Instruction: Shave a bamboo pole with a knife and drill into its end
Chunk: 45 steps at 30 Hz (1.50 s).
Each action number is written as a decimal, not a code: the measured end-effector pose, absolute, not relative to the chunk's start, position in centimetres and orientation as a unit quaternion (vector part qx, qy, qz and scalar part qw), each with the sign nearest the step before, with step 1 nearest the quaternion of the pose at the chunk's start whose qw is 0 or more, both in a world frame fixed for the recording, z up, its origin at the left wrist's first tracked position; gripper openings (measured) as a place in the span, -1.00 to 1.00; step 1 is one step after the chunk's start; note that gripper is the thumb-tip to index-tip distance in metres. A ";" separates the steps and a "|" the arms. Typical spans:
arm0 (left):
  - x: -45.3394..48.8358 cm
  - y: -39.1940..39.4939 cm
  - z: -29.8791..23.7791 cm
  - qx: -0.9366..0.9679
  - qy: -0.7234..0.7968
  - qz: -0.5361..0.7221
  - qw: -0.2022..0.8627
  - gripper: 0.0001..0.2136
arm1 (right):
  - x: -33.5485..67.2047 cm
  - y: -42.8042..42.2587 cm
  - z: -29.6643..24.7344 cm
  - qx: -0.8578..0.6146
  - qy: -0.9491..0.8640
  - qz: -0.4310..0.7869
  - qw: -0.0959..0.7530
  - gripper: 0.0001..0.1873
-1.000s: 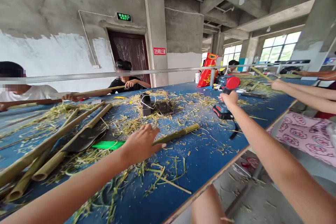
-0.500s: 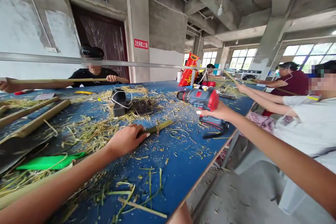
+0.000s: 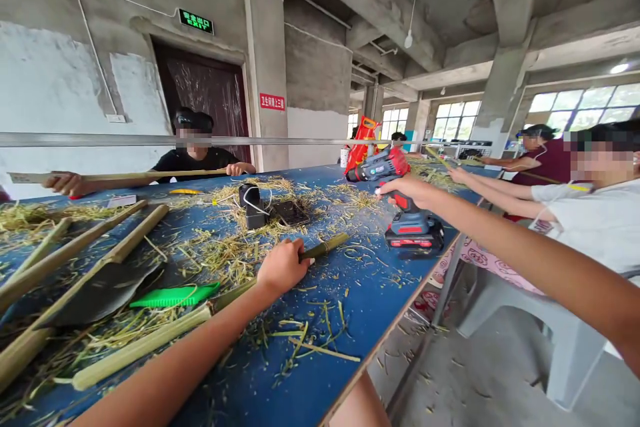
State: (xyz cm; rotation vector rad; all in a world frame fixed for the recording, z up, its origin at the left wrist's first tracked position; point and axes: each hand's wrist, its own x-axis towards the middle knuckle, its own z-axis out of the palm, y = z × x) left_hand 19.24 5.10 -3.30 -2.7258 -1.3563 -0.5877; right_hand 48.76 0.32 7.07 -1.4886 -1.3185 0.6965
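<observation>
My left hand is wrapped round a green bamboo stick, pressing it down near the table top. One end of the stick juts out beyond my fingers, and its other end runs back under my forearm. Farther right, my right hand grips the handle of a blue and red cordless drill. The drill is held in the air above the table, its chuck facing left and its battery pack hanging below. A gap separates the drill from the stick.
Shavings litter the blue table. To the left lie a green brush-like thing, a dark blade and bamboo poles. A black box stands mid-table. People sit opposite and at right; a grey stool stands right.
My view has turned left and up a little. The drill has swung so its handle and battery show more fully. My left hand keeps its hold on the bamboo stick.
</observation>
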 end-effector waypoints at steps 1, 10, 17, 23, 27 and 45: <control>19.3 4.8 -3.4 -0.880 -0.431 -0.197 0.031 -0.84 | 48.7 -0.4 8.0 -0.613 -0.530 0.328 0.486 -0.88; 19.2 4.4 -4.1 -0.883 -0.415 -0.198 0.094 -0.82 | 46.2 -4.2 9.8 -0.693 -0.573 0.326 0.292 -0.89; 18.3 6.2 -4.6 -0.898 -0.375 -0.174 0.148 -0.65 | 45.7 -3.7 7.2 -0.671 -0.590 0.369 0.257 -0.86; 17.9 7.3 -4.9 -0.905 -0.358 -0.176 0.149 -0.66 | 45.5 -2.7 7.6 -0.658 -0.610 0.371 0.240 -0.83; 17.9 7.5 -5.0 -0.908 -0.362 -0.161 0.134 -0.67 | 45.3 -1.8 7.4 -0.670 -0.606 0.365 0.224 -0.86; 18.1 7.3 -5.1 -0.909 -0.371 -0.148 0.119 -0.65 | 44.1 -1.1 7.9 -0.686 -0.582 0.385 0.208 -0.93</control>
